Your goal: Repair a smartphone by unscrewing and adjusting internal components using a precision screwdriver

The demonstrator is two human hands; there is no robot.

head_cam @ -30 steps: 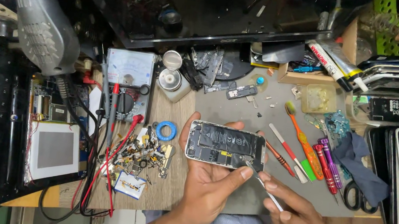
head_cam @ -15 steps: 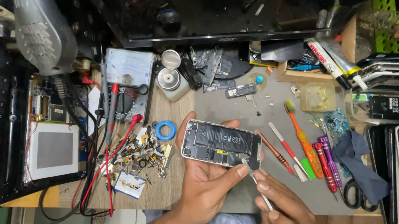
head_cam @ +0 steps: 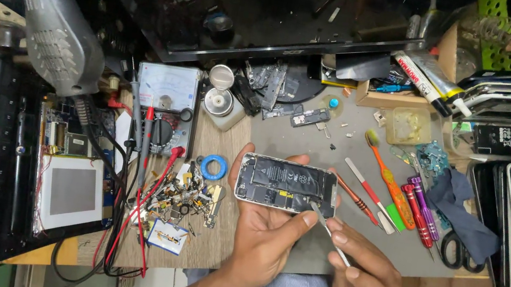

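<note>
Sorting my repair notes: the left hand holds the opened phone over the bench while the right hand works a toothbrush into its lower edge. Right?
Not quite. In the head view the right hand holds a thin metal tool, not a toothbrush; the orange toothbrush lies on the bench. The left hand does hold the opened phone.

The left hand [head_cam: 264, 237] cradles an opened phone [head_cam: 286, 184] while the right hand [head_cam: 365, 273] sets a thin metal tool [head_cam: 338, 249] against it.

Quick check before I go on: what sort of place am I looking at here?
Most likely an electronics or phone repair bench. The left hand holds an opened phone, the right hand works a thin metal tool into it, and an analog multimeter sits nearby.
</note>
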